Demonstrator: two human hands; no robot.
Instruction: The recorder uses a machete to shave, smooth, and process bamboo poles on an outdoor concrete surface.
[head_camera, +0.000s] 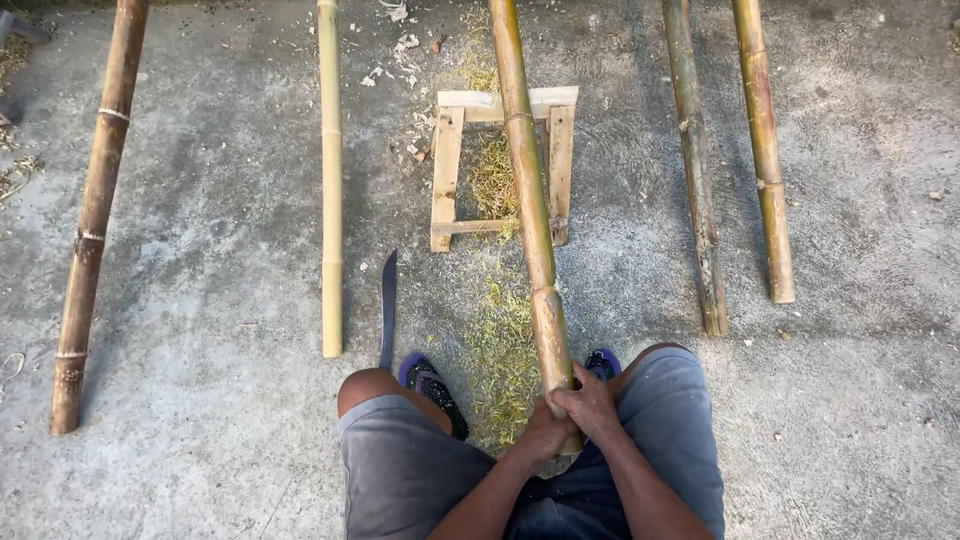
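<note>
Head view looks straight down at a seated person whose left hand (540, 436) and right hand (592, 403) are both wrapped tight around the near end of a long yellow-brown bamboo pole (528, 205), the two hands touching one another at about six o'clock in the picture. That pole runs away toward twelve o'clock and lies across the top rail of a small pale wooden trestle stand (447, 165), near the stand's right leg. Judging from this, the likeliest trouble is the round pole rolling or sliding sideways off the narrow rail, since nothing visible pins it there and all control comes from the grip at one end. A second risk is the dark curved machete-like blade (387, 308) lying on the grey concrete floor (210, 230) at about seven o'clock of the stand, just beside the person's left foot in a blue sandal (432, 385); a shift of that foot could meet the edge. The held pole looks smooth and glossy, mottled green and tan, with raised node rings along its length. A heap of yellow-green shavings (500, 340) lies under it, between the feet. Four other bamboo poles lie apart to nine and three o'clock.
</note>
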